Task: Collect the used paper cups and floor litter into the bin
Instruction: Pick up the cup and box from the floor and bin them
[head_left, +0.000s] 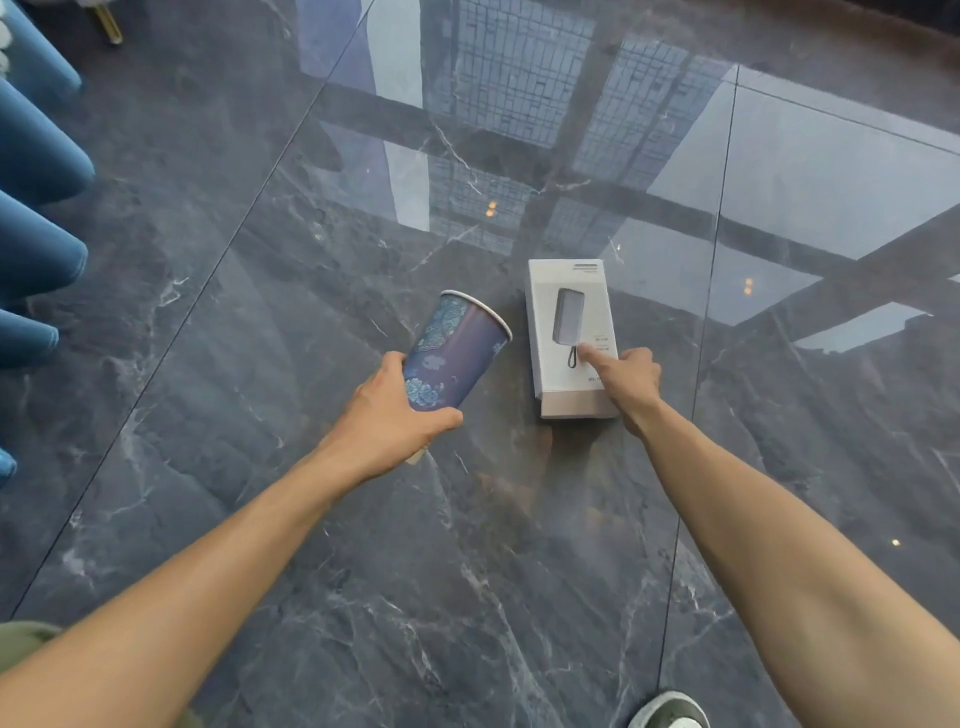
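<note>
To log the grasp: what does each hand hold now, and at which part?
The left hand holds the paper cup around its lower body. The right hand holds nothing yet; its forefinger touches the white box.

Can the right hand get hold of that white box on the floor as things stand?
Probably yes. The right hand is already on the white box, forefinger on its top face, nothing lying over it. The paper cup in the left hand sits off to the side, clear of it.
</note>
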